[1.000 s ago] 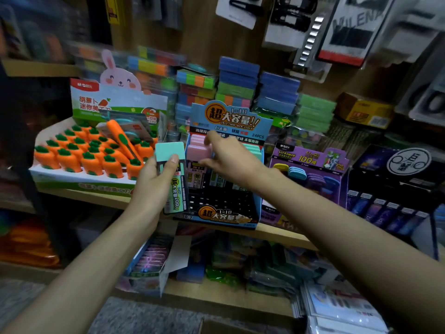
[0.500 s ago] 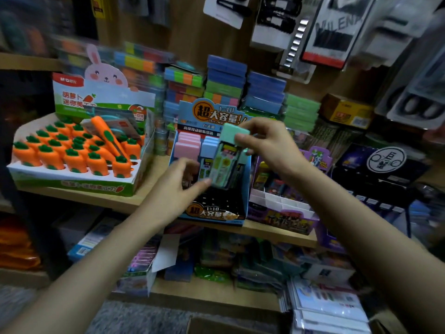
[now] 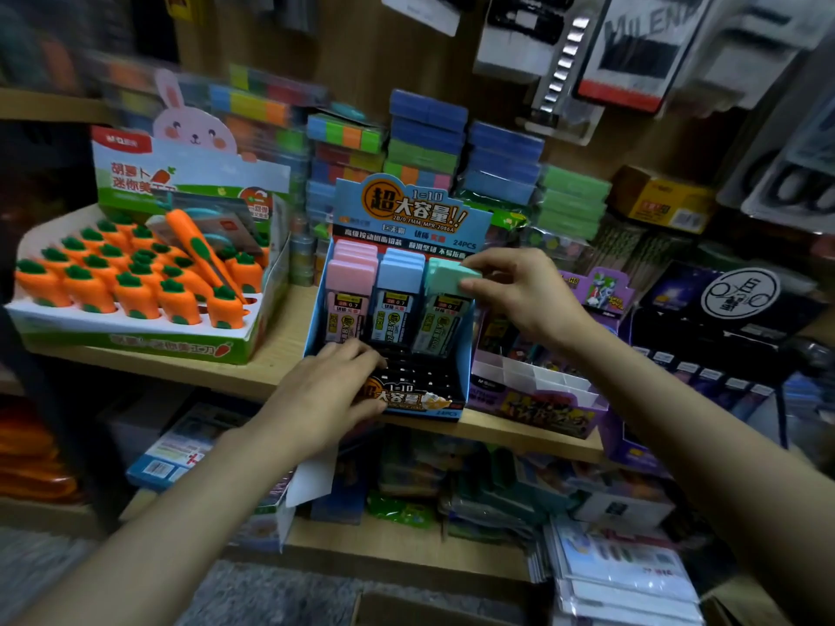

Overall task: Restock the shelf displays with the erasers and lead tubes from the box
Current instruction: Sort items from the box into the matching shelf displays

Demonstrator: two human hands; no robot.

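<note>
Our right hand point(image 3: 519, 293) pinches the green-capped lead tube point(image 3: 445, 300) in the blue display box point(image 3: 461, 381), rightmost column. Left hand point(image 3: 332, 390) braces the front, seemingly empty. Releasing unseated, the tube could tip forward.

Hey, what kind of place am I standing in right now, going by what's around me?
Most likely a stationery shop. A wooden shelf carries retail display boxes: a blue lead tube display marked 24PCS, a tray of carrot-shaped items, and packaged goods hanging on the wall behind.
</note>
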